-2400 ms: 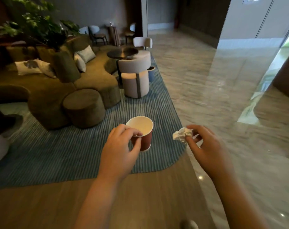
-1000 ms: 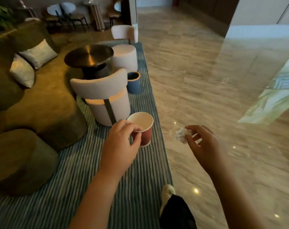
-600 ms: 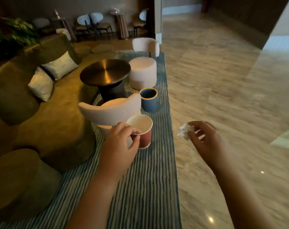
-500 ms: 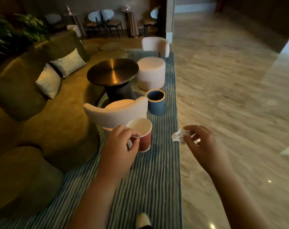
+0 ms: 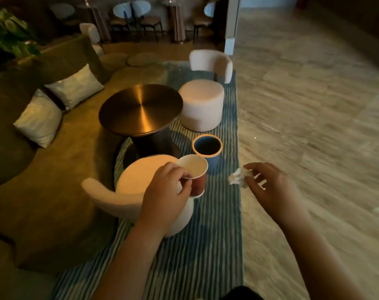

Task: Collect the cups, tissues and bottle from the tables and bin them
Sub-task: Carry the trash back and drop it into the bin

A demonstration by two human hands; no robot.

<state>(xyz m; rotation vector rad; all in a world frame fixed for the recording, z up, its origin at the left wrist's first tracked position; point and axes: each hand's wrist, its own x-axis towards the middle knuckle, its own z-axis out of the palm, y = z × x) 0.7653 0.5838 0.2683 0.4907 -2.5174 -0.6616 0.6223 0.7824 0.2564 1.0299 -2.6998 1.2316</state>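
My left hand [image 5: 164,195] grips a red paper cup [image 5: 196,180] by its rim, upright, its white inside bare. My right hand [image 5: 270,189] pinches a crumpled white tissue [image 5: 238,179] between thumb and fingertips. Both are held in the air at about the same height. A small blue bin [image 5: 208,149] with an orange rim stands on the striped rug just beyond the cup, its mouth dark and open upward.
A white chair [image 5: 128,191] stands right under my left hand. Beyond it are a round bronze table [image 5: 141,109], a white pouf [image 5: 201,102] and another white chair [image 5: 212,63]. An olive sofa [image 5: 21,126] with cushions fills the left. Marble floor [image 5: 314,105] lies to the right.
I have walked forward along the rug, so the bin, table and chairs are nearer and lower in view. Both hands keep the same hold on cup and tissue.
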